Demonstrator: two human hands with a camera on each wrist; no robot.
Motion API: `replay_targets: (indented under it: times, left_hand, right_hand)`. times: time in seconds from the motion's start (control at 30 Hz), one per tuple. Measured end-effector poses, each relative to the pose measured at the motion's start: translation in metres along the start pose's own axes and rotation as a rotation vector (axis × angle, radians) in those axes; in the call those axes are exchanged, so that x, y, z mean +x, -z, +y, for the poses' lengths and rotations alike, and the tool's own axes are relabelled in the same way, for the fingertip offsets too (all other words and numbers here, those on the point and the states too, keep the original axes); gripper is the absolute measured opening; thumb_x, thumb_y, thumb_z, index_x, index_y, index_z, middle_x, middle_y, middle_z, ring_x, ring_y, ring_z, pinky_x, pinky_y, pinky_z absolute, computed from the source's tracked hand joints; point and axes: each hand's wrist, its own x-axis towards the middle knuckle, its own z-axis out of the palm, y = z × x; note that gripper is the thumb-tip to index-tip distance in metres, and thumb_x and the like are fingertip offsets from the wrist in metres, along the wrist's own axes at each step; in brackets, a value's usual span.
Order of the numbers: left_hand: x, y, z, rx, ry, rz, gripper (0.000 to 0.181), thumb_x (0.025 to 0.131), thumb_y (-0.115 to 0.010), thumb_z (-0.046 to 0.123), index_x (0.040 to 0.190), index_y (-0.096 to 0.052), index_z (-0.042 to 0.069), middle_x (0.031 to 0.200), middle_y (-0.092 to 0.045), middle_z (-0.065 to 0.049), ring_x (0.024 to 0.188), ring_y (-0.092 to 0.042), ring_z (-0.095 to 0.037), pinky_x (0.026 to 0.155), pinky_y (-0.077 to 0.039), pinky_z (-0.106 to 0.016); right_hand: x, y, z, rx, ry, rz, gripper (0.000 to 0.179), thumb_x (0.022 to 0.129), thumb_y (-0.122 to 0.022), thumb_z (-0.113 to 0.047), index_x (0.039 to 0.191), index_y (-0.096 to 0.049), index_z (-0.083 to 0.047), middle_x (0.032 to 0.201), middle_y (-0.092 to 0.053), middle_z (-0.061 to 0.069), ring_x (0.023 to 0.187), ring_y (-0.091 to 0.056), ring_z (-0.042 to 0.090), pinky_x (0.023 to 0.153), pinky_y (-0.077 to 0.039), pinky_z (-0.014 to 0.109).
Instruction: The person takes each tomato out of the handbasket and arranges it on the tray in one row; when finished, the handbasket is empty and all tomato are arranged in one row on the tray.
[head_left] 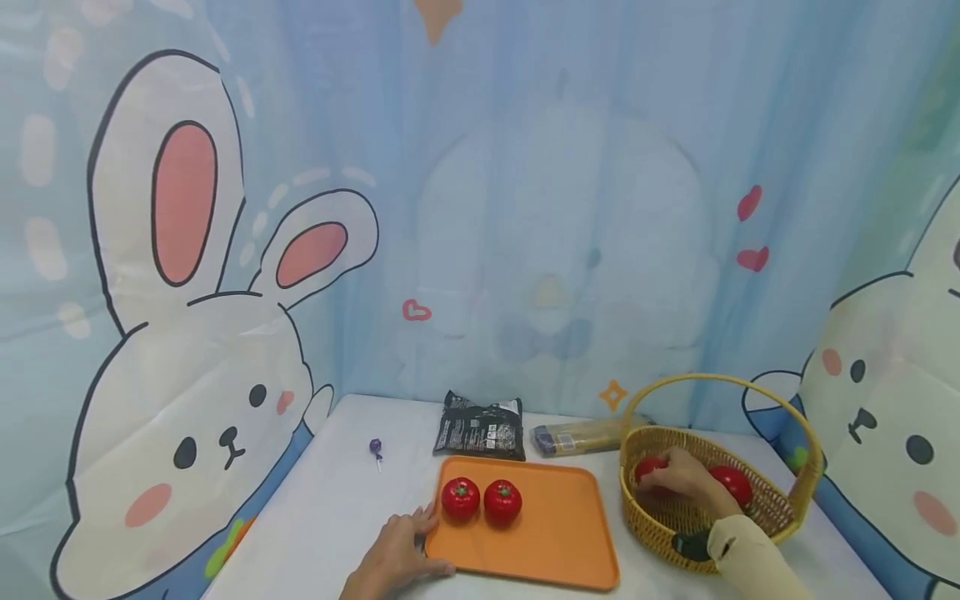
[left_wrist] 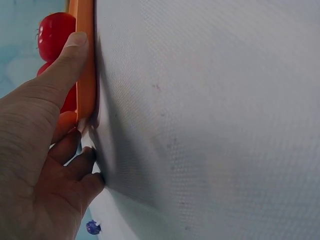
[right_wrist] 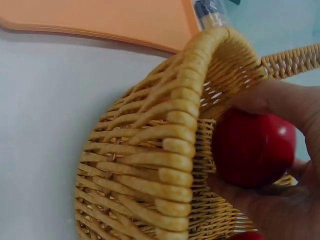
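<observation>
My left hand [head_left: 393, 546] holds the front left corner of an orange tray [head_left: 555, 533], thumb along the front rim and fingers at the left side. Two red tomatoes [head_left: 461, 498] with green stems sit side by side on the tray. Inside the yellow wicker basket [head_left: 652, 533], my right hand [head_left: 686, 479] grips a red tomato [right_wrist: 252, 147] between thumb and fingers. The right wrist view shows this tomato near the rim, its stem out of sight. Another red, round one [head_left: 731, 486] lies at the basket's right side, partly hidden by my hand and wrist.
A black packet [head_left: 480, 427] lies behind the tray, and a clear pack of pale sticks [head_left: 577, 437] is beside it. To the left lies a purple lollipop [head_left: 376, 448]. The basket's tall handle [head_left: 705, 377] arches above its opening. A patterned curtain hangs behind the table.
</observation>
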Motion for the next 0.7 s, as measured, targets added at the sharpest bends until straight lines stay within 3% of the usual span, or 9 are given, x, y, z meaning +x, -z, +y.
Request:
replay_targets:
  times: [0.1, 0.17, 0.3, 0.47, 0.53, 0.63, 0.7]
  left_hand:
    - [0.000, -0.001, 0.001, 0.012, 0.005, -0.001, 0.089, 0.071, -0.101, 0.046, 0.143, -0.068, 0.004, 0.157, -0.058, -0.013, 0.140, -0.054, -0.044, 0.116, -0.044, -0.065]
    - [-0.001, -0.002, 0.001, 0.015, 0.005, 0.000, 0.089, 0.071, -0.101, 0.046, 0.143, -0.068, 0.004, 0.157, -0.059, -0.013, 0.139, -0.055, -0.043, 0.116, -0.044, -0.065]
    - [0.000, -0.002, 0.002, 0.019, 0.012, 0.000, 0.090, 0.071, -0.101, 0.047, 0.144, -0.067, 0.005, 0.157, -0.059, -0.013, 0.125, -0.058, -0.035, 0.115, -0.045, -0.064]
    - [0.002, -0.002, 0.001, 0.016, 0.010, -0.004, 0.089, 0.072, -0.101, 0.047, 0.144, -0.068, 0.005, 0.157, -0.059, -0.013, 0.122, -0.057, -0.033, 0.115, -0.044, -0.066]
    - [0.002, -0.002, 0.001, 0.010, 0.008, -0.006, 0.088, 0.072, -0.101, 0.046, 0.143, -0.068, 0.005, 0.157, -0.058, -0.013, 0.126, -0.057, -0.036, 0.116, -0.043, -0.067]
    - [0.002, -0.002, 0.000, 0.016, 0.012, -0.007, 0.087, 0.072, -0.100, 0.047, 0.142, -0.069, 0.005, 0.158, -0.058, -0.012, 0.128, -0.058, -0.038, 0.116, -0.042, -0.067]
    - [0.001, -0.001, 0.000, 0.012, 0.012, -0.005, 0.087, 0.072, -0.101, 0.046, 0.142, -0.069, 0.005, 0.158, -0.057, -0.012, 0.130, -0.057, -0.039, 0.117, -0.041, -0.067]
  right_hand:
    - [-0.002, 0.000, -0.004, 0.020, 0.025, 0.021, 0.041, 0.085, -0.085, -0.019, 0.099, -0.057, 0.008, 0.095, -0.067, 0.020, 0.087, -0.064, 0.029, 0.075, -0.062, 0.041]
    - [-0.004, -0.001, -0.006, 0.054, 0.034, 0.025, 0.043, 0.086, -0.084, -0.018, 0.101, -0.056, 0.010, 0.097, -0.067, 0.022, 0.088, -0.066, 0.029, 0.074, -0.062, 0.040]
    - [-0.007, 0.000, -0.009, 0.148, 0.041, -0.007, 0.063, 0.092, -0.083, -0.019, 0.124, -0.043, 0.018, 0.114, -0.061, 0.034, 0.099, -0.068, 0.035, 0.084, -0.065, 0.047]
    - [-0.009, 0.008, -0.012, 0.203, 0.021, -0.077, 0.086, 0.101, -0.075, -0.043, 0.144, -0.036, 0.021, 0.128, -0.061, 0.034, 0.113, -0.065, 0.038, 0.098, -0.060, 0.054]
    - [-0.010, 0.012, -0.013, 0.219, 0.013, -0.115, 0.094, 0.105, -0.065, -0.052, 0.151, -0.029, 0.021, 0.141, -0.053, 0.038, 0.127, -0.058, 0.046, 0.106, -0.055, 0.059]
    - [-0.010, 0.012, -0.016, 0.322, 0.025, -0.169, 0.085, 0.113, -0.052, -0.047, 0.154, -0.023, 0.022, 0.149, -0.044, 0.041, 0.136, -0.052, 0.049, 0.112, -0.050, 0.061]
    - [-0.011, 0.012, -0.018, 0.360, 0.043, -0.175, 0.076, 0.115, -0.049, -0.039, 0.152, -0.026, 0.023, 0.147, -0.047, 0.040, 0.132, -0.057, 0.044, 0.112, -0.052, 0.059]
